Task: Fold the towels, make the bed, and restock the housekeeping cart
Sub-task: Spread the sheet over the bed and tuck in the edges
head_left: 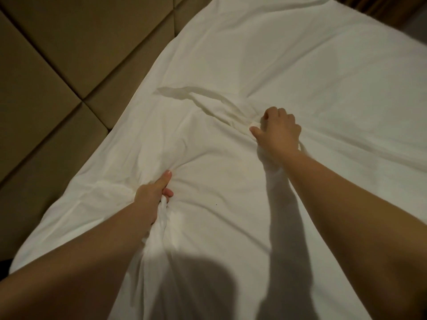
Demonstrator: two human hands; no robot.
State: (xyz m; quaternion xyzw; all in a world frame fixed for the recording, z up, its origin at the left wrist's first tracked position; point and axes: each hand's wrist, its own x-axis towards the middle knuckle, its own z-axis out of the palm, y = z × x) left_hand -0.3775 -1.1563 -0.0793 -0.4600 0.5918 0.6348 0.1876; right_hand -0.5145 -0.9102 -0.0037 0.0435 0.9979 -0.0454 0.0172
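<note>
A white bed sheet [277, 72] covers the bed and fills most of the view, wrinkled around both hands. My left hand [152, 195] grips a bunched fold of the sheet near the lower middle, thumb lying on top. Further up and to the right, my right hand [277, 132] holds another gathered ridge of the same sheet with curled fingers. Creases run from each grip towards the other. No towels or cart are in view.
A padded tan headboard wall [57, 77] with seamed panels runs along the left side of the bed. A dark strip of curtain or wall [392, 8] shows at the top right corner. Shadows of my arms fall on the lower sheet.
</note>
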